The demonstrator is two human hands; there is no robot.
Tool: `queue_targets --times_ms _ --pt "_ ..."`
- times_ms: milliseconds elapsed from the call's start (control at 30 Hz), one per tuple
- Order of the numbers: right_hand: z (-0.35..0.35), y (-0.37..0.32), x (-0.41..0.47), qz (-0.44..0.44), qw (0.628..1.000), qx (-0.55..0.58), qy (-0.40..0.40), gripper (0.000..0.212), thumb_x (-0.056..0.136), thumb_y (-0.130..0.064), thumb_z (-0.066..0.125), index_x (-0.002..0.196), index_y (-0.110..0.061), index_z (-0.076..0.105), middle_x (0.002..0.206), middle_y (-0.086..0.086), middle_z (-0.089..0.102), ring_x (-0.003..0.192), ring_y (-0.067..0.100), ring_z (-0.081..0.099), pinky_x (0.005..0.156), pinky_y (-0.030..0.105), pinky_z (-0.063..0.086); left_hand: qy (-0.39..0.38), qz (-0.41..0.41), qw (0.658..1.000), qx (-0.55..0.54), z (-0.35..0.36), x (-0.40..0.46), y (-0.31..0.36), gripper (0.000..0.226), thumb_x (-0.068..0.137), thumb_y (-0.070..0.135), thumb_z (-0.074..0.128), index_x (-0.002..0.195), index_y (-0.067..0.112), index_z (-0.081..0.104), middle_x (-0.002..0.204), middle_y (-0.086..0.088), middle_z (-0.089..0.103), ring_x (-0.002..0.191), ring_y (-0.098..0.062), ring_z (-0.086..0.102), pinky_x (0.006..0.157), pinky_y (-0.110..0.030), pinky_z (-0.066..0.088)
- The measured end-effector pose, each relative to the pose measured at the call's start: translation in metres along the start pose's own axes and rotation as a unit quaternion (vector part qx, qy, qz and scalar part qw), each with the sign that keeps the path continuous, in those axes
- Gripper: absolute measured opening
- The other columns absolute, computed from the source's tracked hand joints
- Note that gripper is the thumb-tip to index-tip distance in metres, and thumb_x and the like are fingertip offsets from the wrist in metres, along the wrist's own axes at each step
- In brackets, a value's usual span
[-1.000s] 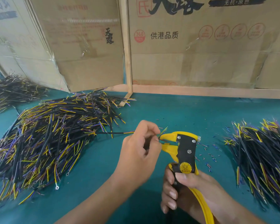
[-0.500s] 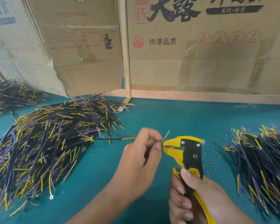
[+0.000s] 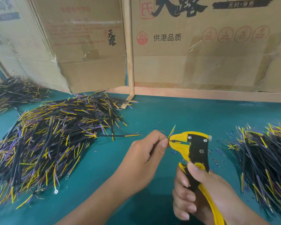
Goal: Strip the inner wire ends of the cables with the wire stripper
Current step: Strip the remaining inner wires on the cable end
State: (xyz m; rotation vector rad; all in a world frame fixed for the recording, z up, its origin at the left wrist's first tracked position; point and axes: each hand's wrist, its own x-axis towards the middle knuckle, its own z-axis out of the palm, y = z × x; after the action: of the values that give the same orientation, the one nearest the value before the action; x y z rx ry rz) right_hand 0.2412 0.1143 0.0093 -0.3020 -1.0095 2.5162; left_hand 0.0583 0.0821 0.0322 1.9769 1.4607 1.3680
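My right hand (image 3: 199, 195) grips the handles of a yellow and black wire stripper (image 3: 191, 146), jaws pointing left. My left hand (image 3: 144, 158) pinches a thin black cable right at those jaws. One inner wire end lies between the jaws, and a yellow inner wire (image 3: 171, 132) sticks up beside them. The cable's black sheath (image 3: 118, 135) trails left from behind my fingers toward the big pile. Most of the cable inside my hand is hidden.
A big pile of black cables with yellow and purple ends (image 3: 44, 143) lies at the left, another pile (image 3: 266, 163) at the right, a third (image 3: 11, 91) far left. Insulation scraps (image 3: 217, 161) dot the teal table (image 3: 161, 114). Cardboard boxes (image 3: 201, 46) stand behind.
The view has shifted down slightly. The stripper's handles are squeezed closer and the jaws sit on the wire end. My left hand stays pinched on the cable at the jaws.
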Motion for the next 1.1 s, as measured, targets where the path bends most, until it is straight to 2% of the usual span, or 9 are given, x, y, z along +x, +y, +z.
queue_targets --times_ms 100,233,400,600,700,867,967,1100 --pt "0.003 0.0 -0.002 -0.004 1.0 -0.012 0.023 0.047 0.073 -0.037 0.087 0.069 -0.004 0.054 0.055 0.011 0.039 0.045 0.02 0.043 0.055 0.036 0.042 -0.016 0.019 0.999 0.025 -0.003 0.0 0.001 0.023 0.107 0.036 0.039 0.087 0.026 0.044 0.067 -0.007 0.039 0.057 -0.017 0.03 0.051 -0.029 0.029" --pt "0.006 -0.001 -0.002 -0.005 0.999 -0.013 0.039 0.05 0.067 -0.037 0.091 0.067 -0.004 0.053 0.055 0.011 0.038 0.044 0.021 0.042 0.054 0.037 0.042 -0.025 0.039 0.998 0.031 -0.006 0.001 0.004 0.023 0.107 0.036 0.038 0.088 0.026 0.043 0.068 -0.003 0.037 0.058 -0.014 0.03 0.051 -0.024 0.028" --pt "0.011 -0.003 -0.004 -0.002 0.998 -0.027 0.062 0.055 0.06 -0.041 0.094 0.064 -0.005 0.052 0.052 0.01 0.035 0.042 0.018 0.038 0.051 0.034 0.039 -0.038 0.041 0.998 0.019 -0.007 0.002 0.005 0.022 0.108 0.037 0.035 0.09 0.026 0.043 0.07 0.0 0.038 0.062 -0.017 0.032 0.054 -0.03 0.032" --pt "0.018 -0.005 -0.007 -0.006 0.996 -0.036 0.084 0.059 0.055 -0.044 0.095 0.061 -0.005 0.051 0.05 0.009 0.033 0.04 0.016 0.035 0.047 0.031 0.037 -0.026 0.05 0.996 0.066 -0.008 0.002 0.005 0.02 0.107 0.036 0.035 0.091 0.028 0.043 0.067 0.014 0.035 0.059 -0.01 0.033 0.054 -0.016 0.026" --pt "0.021 -0.006 -0.009 -0.005 0.994 -0.044 0.101 0.063 0.053 -0.048 0.095 0.061 -0.006 0.049 0.05 0.008 0.03 0.038 0.015 0.032 0.044 0.028 0.037 -0.026 0.047 0.995 0.088 -0.01 0.003 0.004 0.021 0.105 0.043 0.032 0.091 0.031 0.042 0.069 0.011 0.037 0.061 -0.012 0.034 0.054 -0.019 0.026" --pt "0.024 -0.01 -0.013 -0.009 0.988 -0.068 0.137 0.068 0.051 -0.056 0.093 0.061 -0.009 0.045 0.048 0.005 0.025 0.035 0.01 0.024 0.039 0.02 0.032 -0.048 0.045 0.99 0.126 -0.013 0.003 0.002 0.02 0.105 0.041 0.033 0.093 0.029 0.042 0.072 0.004 0.04 0.064 -0.014 0.036 0.056 -0.025 0.031" --pt "0.024 -0.011 -0.014 -0.004 0.989 -0.067 0.129 0.066 0.054 -0.055 0.092 0.062 -0.008 0.045 0.049 0.005 0.026 0.034 0.01 0.025 0.039 0.019 0.032 -0.058 0.073 0.98 0.176 -0.021 0.006 0.0 0.017 0.103 0.041 0.031 0.095 0.03 0.041 0.072 0.008 0.042 0.066 -0.016 0.038 0.059 -0.032 0.036" --pt "0.024 -0.009 -0.015 0.008 0.989 -0.073 0.129 0.067 0.052 -0.054 0.093 0.063 -0.008 0.046 0.048 0.006 0.027 0.035 0.01 0.026 0.039 0.019 0.033 -0.077 0.112 0.968 0.21 -0.035 0.01 -0.004 0.016 0.104 0.037 0.032 0.098 0.028 0.043 0.075 0.004 0.048 0.068 -0.014 0.038 0.06 -0.035 0.04"
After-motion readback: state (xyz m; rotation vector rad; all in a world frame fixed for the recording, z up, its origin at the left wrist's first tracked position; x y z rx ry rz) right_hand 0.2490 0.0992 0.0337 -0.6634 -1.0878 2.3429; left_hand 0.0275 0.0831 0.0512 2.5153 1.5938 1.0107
